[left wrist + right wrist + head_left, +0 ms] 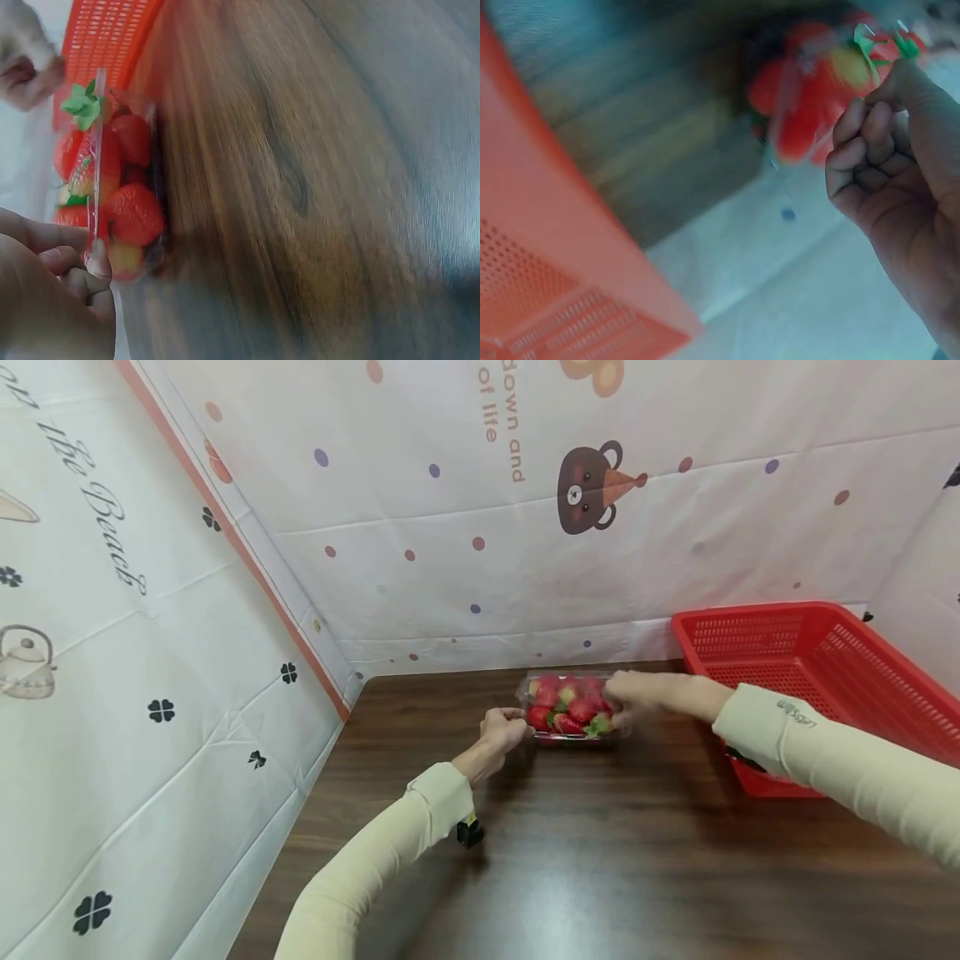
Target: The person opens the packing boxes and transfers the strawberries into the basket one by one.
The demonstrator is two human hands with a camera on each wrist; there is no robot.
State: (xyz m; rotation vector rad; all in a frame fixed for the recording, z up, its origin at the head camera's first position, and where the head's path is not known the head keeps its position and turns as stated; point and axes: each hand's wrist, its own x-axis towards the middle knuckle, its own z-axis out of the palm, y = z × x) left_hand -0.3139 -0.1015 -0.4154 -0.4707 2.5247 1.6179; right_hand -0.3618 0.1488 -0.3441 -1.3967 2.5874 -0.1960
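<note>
A clear plastic box full of red strawberries lies on the table near the back wall. My left hand is at its left end; in the left wrist view, thumb and fingers pinch the clear plastic edge. At the box's right end is my right hand, blurred in the head view. Its fingers look curled in the right wrist view, close to green strawberry leaves. Whether they grip the plastic is too blurred to tell.
A red perforated basket stands right of the box, under the right forearm. Behind the brown wooden table hangs a printed white cloth, which also lines the left side.
</note>
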